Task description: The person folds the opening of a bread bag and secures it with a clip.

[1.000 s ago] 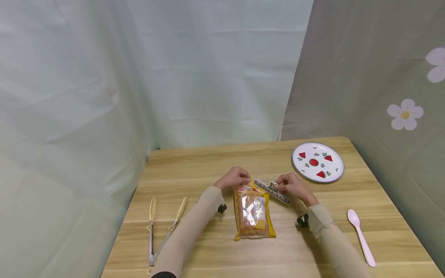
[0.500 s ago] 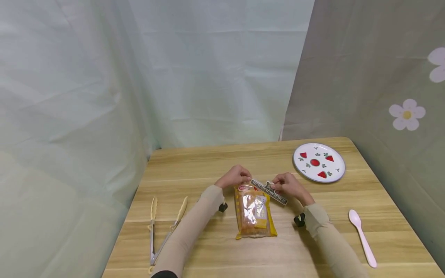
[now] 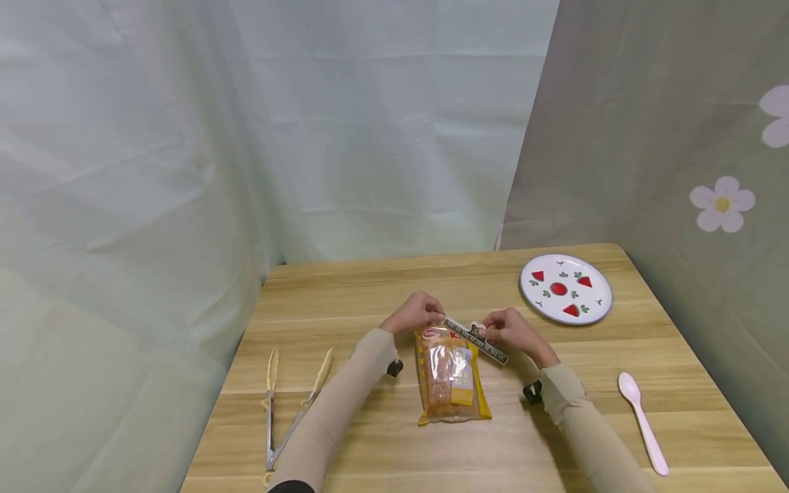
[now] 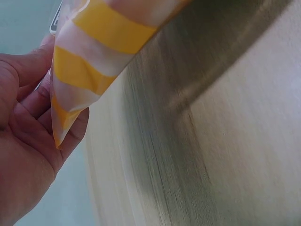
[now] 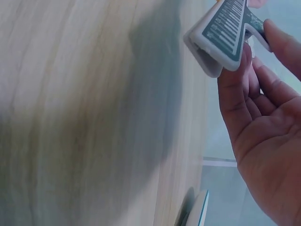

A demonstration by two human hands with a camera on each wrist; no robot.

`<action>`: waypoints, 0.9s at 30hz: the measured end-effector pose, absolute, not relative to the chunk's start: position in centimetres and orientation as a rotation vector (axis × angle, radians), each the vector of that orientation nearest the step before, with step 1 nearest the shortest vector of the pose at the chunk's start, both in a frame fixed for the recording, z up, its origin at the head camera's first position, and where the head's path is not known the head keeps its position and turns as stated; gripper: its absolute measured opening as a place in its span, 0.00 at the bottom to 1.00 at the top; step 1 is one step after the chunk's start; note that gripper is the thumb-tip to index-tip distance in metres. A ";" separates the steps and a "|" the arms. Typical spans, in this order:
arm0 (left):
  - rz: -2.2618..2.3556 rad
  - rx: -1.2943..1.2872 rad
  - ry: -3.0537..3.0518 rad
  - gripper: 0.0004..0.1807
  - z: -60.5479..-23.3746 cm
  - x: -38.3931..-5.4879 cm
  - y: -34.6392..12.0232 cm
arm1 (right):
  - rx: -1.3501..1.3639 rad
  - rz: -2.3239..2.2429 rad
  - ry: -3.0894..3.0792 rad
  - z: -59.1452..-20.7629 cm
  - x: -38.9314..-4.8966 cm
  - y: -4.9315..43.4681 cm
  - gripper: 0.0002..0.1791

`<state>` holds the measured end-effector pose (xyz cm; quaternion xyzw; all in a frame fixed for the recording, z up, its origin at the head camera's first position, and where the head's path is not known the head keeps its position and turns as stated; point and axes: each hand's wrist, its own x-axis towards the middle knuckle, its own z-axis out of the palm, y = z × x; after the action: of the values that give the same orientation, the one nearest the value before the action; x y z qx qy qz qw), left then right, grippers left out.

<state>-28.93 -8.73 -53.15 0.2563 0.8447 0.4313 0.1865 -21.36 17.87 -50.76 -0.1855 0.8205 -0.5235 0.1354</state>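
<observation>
A clear-and-yellow plastic bag [image 3: 440, 390] with bread-like food inside lies at the middle of the table. My left hand [image 3: 414, 313] pinches its far top edge; in the left wrist view the striped yellow corner [image 4: 87, 70] of the bag hangs by the palm and fingers. With thumb and fingers, my right hand [image 3: 516, 333] grips the handle of a long bag clip [image 3: 474, 341] patterned like piano keys. The clip slants across the bag's top right corner, its left end close to my left fingertips. From the right wrist, a gap shows between the clip's two bars [image 5: 223, 37].
Metal tongs [image 3: 269, 418] with cream tips lie spread on the left, beside my left forearm. A white plate [image 3: 542, 301] with watermelon pictures is at the back right. A pale pink spoon [image 3: 644, 428] lies near the right edge. Curtains [image 3: 382, 137] hang behind the table.
The clip in my right hand has moved slightly left, from beside the bag's top corner to across it. My left hand keeps its pinch on the bag.
</observation>
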 end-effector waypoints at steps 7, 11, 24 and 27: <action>1.220 0.720 2.374 0.04 -53.3 -28.9 -8.7 | -0.520 -1.507 2.360 -51.1 -21.6 18.0 0.09; 1.226 0.692 2.355 0.05 -53.4 -28.9 -8.8 | -0.550 -1.482 2.367 -52.3 -22.0 18.1 0.08; 1.243 0.739 2.359 0.06 -54.1 -29.0 -10.6 | -0.546 -1.525 2.395 -55.1 -22.7 18.7 0.08; 1.282 0.715 2.333 0.07 -54.6 -29.1 -11.2 | -0.546 -1.527 2.393 -55.0 -22.7 18.7 0.08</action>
<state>-29.11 -11.17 -54.58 0.2548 0.8308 0.4564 0.1914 -22.69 18.67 -55.01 -0.1874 0.8212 -0.5243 0.1252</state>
